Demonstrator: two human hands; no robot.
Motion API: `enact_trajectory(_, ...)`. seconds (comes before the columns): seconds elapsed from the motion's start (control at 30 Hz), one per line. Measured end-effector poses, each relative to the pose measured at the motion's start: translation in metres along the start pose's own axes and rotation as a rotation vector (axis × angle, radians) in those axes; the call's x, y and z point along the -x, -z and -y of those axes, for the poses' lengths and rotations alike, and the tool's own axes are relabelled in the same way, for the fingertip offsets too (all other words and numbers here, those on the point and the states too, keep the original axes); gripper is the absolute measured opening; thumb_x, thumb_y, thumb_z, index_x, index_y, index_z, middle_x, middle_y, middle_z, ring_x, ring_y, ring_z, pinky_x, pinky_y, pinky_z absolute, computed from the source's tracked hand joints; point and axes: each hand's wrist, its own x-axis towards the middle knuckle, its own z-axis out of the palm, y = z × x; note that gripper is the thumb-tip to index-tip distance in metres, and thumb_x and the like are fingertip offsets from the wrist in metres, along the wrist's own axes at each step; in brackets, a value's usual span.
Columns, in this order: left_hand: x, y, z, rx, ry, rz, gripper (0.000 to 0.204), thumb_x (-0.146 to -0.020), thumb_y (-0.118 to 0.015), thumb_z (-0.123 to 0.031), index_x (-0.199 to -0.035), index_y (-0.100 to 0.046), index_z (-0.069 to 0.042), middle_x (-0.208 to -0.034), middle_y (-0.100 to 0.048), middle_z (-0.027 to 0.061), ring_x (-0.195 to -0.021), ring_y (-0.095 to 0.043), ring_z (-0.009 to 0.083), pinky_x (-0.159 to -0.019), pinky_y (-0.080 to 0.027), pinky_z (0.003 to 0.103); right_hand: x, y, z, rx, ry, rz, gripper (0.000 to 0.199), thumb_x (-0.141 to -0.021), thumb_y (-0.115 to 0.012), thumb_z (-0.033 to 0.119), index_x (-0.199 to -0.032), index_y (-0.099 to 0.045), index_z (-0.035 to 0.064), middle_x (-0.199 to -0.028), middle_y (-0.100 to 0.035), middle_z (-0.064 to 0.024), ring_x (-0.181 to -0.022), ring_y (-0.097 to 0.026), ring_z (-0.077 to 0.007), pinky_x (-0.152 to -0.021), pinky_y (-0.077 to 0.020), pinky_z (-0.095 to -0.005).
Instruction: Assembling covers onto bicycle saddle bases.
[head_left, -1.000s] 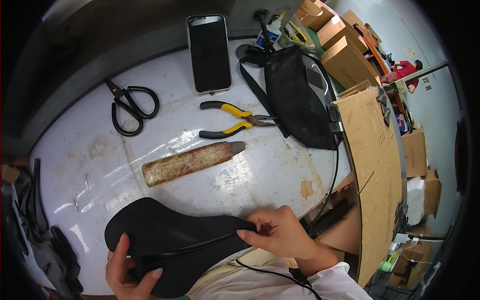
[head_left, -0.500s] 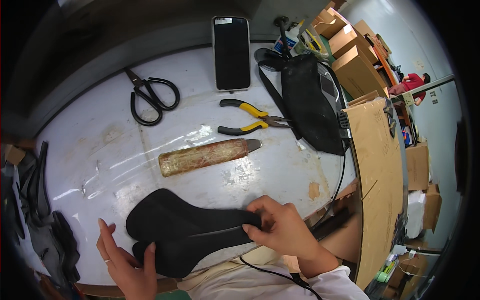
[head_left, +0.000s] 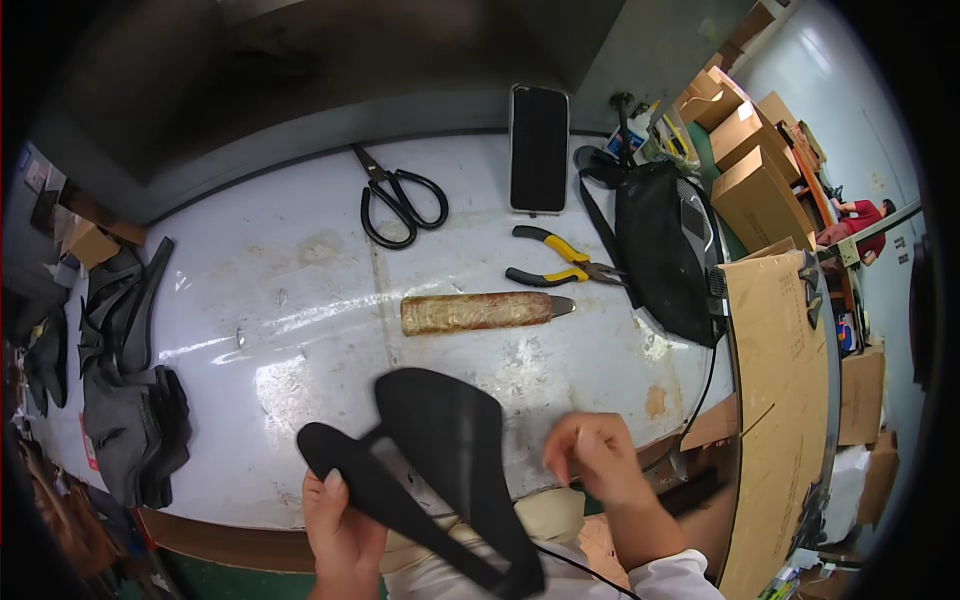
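Observation:
A black leather-like piece (head_left: pixel 450 430) with two rounded lobes joined at a narrow end tilts above the table's near edge, a gap showing between its halves. My left hand (head_left: pixel 342 525) pinches its smaller left lobe, thumb on top and fingers underneath. Right of the piece and apart from it is my right hand (head_left: pixel 598 455), slightly blurred, with bent fingers and nothing visible in them. Beyond the piece lies a tape-wrapped knife (head_left: pixel 475 313), its short blade pointing right. Scissors (head_left: pixel 398 205) with black handles and yellow-black pliers (head_left: pixel 560 262) rest farther back.
Several black pieces (head_left: pixel 130 420) are stacked at the table's left. A phone (head_left: pixel 538 150) lies at the back, beside a black covered device (head_left: pixel 665 255) with a cable. Cardboard (head_left: pixel 785 400) borders the right side; boxes (head_left: pixel 760 195) and a person (head_left: pixel 862 225) are farther off.
My right hand has let go of the piece's narrow end and is apart from it. The piece has turned, its narrow end now toward me, and its halves have spread. The view has shifted left.

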Motion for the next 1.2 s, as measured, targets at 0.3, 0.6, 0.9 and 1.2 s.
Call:
enact_trajectory(0.3,-0.012,-0.045,-0.063,-0.737,-0.549,0.708,0.013,-0.064,-0.077,-0.004,-0.070,-0.067,0.003,-0.073,-0.067,0.0145,-0.064,-0.067,0.0266,-0.058,-0.054,0.033,-0.008,-0.044,0.021,-0.784,0.273,0.417,0.087,-0.085,-0.057,0.064,-0.135,-0.041,-0.0048,-0.112,-0.056,-0.0134,-0.113,-0.052,-0.0272,-0.102,-0.0369,-0.0444)
enact_trajectory(0.6,0.047,-0.090,-0.074,-1.383,-1.474,1.170,0.013,-0.076,-0.068,-0.007,-0.088,-0.071,-0.007,-0.090,-0.067,0.0027,-0.089,-0.065,0.0193,-0.084,-0.049,0.036,0.001,-0.055,0.084,0.518,0.599,-0.035,0.031,-0.078,-0.077,0.009,-0.106,-0.068,0.0008,-0.118,-0.059,-0.0187,-0.106,-0.061,-0.0280,-0.090,-0.0494,-0.0359)
enact_trajectory(0.9,0.042,-0.033,-0.066,-1.777,-1.368,0.621,0.029,-0.076,-0.075,-0.014,-0.099,-0.062,-0.002,-0.089,-0.059,0.0145,-0.074,-0.055,0.0262,-0.066,-0.044,0.044,0.013,-0.042,0.084,0.095,0.569,0.147,0.015,-0.078,-0.077,0.007,-0.091,-0.070,0.0052,-0.133,-0.047,-0.0301,-0.120,-0.054,-0.0379,-0.095,-0.0478,-0.0406)
enact_trajectory(1.2,0.012,-0.034,-0.090,-1.036,0.098,0.430,0.012,-0.085,-0.068,-0.001,-0.096,-0.064,0.002,-0.069,-0.063,0.0018,-0.058,-0.053,0.0046,-0.050,-0.039,0.020,0.026,-0.031,0.088,0.026,0.529,0.161,0.006,-0.081,-0.072,0.008,-0.081,-0.070,0.0029,-0.120,-0.057,-0.0314,-0.110,-0.060,-0.0375,-0.091,-0.0514,-0.0399)
